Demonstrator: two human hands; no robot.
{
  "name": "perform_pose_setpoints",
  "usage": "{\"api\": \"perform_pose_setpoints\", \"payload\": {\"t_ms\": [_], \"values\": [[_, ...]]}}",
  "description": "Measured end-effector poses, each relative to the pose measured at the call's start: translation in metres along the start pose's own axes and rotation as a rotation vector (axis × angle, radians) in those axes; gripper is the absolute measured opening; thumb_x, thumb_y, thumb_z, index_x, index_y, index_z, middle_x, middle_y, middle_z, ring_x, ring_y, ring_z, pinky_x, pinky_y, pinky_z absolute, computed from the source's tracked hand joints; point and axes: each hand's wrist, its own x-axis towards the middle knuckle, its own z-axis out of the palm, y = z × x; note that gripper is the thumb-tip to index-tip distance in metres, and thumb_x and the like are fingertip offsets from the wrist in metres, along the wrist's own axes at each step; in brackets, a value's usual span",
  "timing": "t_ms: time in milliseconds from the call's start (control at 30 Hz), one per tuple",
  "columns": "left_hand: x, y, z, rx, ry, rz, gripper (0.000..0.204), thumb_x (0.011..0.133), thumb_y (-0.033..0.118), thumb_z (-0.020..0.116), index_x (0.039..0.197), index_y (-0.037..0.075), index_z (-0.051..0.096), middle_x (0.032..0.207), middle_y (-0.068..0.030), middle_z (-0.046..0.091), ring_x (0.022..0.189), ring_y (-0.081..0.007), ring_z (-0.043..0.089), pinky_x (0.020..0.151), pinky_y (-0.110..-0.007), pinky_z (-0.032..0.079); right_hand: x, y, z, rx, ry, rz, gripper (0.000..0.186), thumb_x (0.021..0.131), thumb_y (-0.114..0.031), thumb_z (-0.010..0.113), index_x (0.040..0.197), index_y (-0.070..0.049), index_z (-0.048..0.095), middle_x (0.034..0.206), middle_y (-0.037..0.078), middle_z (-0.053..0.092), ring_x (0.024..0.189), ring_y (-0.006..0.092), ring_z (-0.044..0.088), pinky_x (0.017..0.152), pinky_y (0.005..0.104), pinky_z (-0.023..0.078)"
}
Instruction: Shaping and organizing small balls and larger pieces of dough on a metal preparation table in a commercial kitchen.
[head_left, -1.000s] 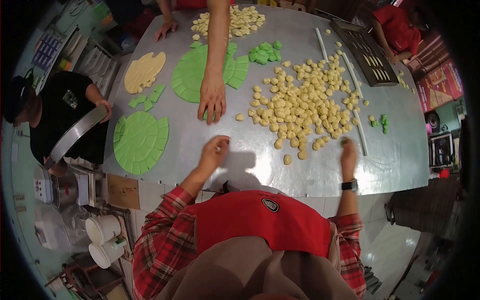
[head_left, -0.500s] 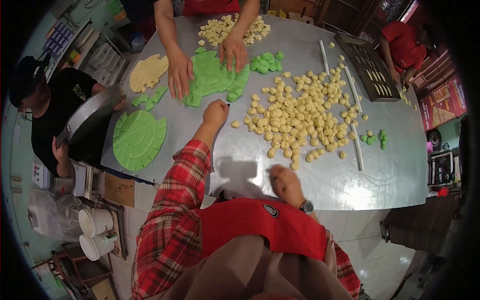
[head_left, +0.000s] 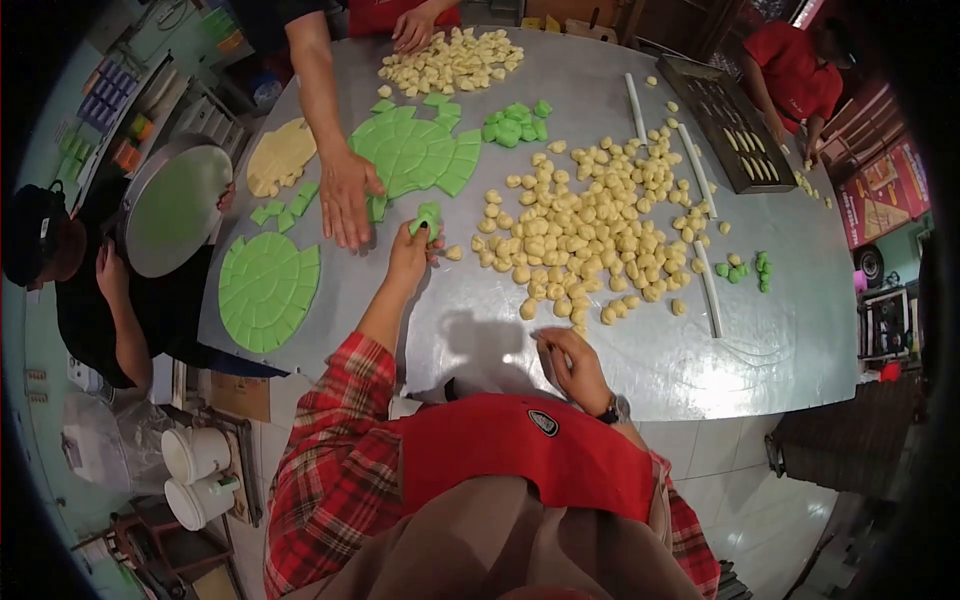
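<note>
My left hand (head_left: pixel 408 255) is closed around a crumpled piece of green dough (head_left: pixel 428 218), just above the metal table. Close to its fingers lies a single yellow dough ball (head_left: pixel 453 253). Near the table's front edge, my right hand (head_left: pixel 578 370) is curled, its thumb and fingers drawn together; whatever they hold, if anything, is hidden. A wide heap of yellow dough balls (head_left: pixel 600 235) spreads beyond the right hand. Past my left hand lies a scored green dough sheet (head_left: pixel 410 150), with a co-worker's hand (head_left: pixel 348 195) flat beside it.
A second scored green disc (head_left: pixel 268 290) and a yellow dough sheet (head_left: pixel 280 158) lie at left. White rods (head_left: pixel 708 290) line the heap's right side, near a dark moulded tray (head_left: pixel 725 125). At far left a person holds a round pan (head_left: pixel 178 205). Cut yellow pieces (head_left: pixel 455 62) lie at the back.
My left hand now shows a green dough piece in its grip. One co-worker's hand has left the green sheet for the back pile. The round pan has tipped, showing its broad face.
</note>
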Motion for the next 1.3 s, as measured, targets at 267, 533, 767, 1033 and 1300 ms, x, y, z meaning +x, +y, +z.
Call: {"api": "perform_pose_setpoints", "payload": {"t_ms": [267,533,767,1033,1300], "values": [[-0.127,0.032,-0.023,0.102,-0.411,-0.214,0.013,0.091,0.010,0.055,0.103,0.005,0.056,0.078,0.0041,0.056,0.067,-0.0052,0.048,0.058,-0.021,0.040,0.103,-0.033,0.077,0.513,-0.114,0.021,0.031,0.087,-0.003,0.056,0.118,-0.003,0.054,0.105,0.016,0.061,0.094,0.0264,0.060,0.076,0.0368,0.051],[-0.197,-0.006,-0.082,0.418,-0.166,-0.256,0.028,0.085,0.016,0.065,0.107,0.000,0.056,0.085,-0.0022,0.058,0.077,-0.0109,0.052,0.068,-0.027,0.044,0.095,-0.021,0.074,0.035,-0.374,0.027,0.021,0.091,-0.010,0.053,0.110,-0.003,0.059,0.076,0.009,0.058,0.066,0.0127,0.054,0.059,0.0265,0.044],[-0.216,-0.007,-0.067,0.166,-0.302,-0.325,0.035,0.084,0.011,0.067,0.115,0.000,0.053,0.097,-0.0067,0.062,0.088,-0.0124,0.057,0.081,-0.026,0.046,0.032,0.031,-0.023,0.208,0.197,0.260,0.032,0.092,-0.008,0.045,0.121,-0.007,0.058,0.087,0.001,0.060,0.072,0.0071,0.051,0.062,0.0214,0.042],[-0.210,-0.009,0.017,0.109,-0.716,-0.227,0.026,0.095,0.011,0.052,0.119,0.002,0.053,0.103,-0.0052,0.061,0.092,-0.0125,0.057,0.083,-0.027,0.046,-0.062,0.056,-0.112,-0.610,0.263,0.347,0.043,0.078,0.003,0.049,0.119,-0.008,0.058,0.119,0.020,0.055,0.104,0.0332,0.056,0.089,0.0390,0.045],[-0.227,-0.024,0.108,0.324,-0.846,-0.412,0.026,0.098,0.019,0.044,0.114,0.004,0.059,0.077,-0.0028,0.057,0.070,-0.0111,0.053,0.064,-0.026,0.045,-0.050,-0.048,-0.069,-0.232,-0.400,-0.262,0.061,0.076,-0.006,0.067,0.133,-0.006,0.045,0.139,0.019,0.042,0.127,0.0340,0.041,0.103,0.0412,0.037]]}}
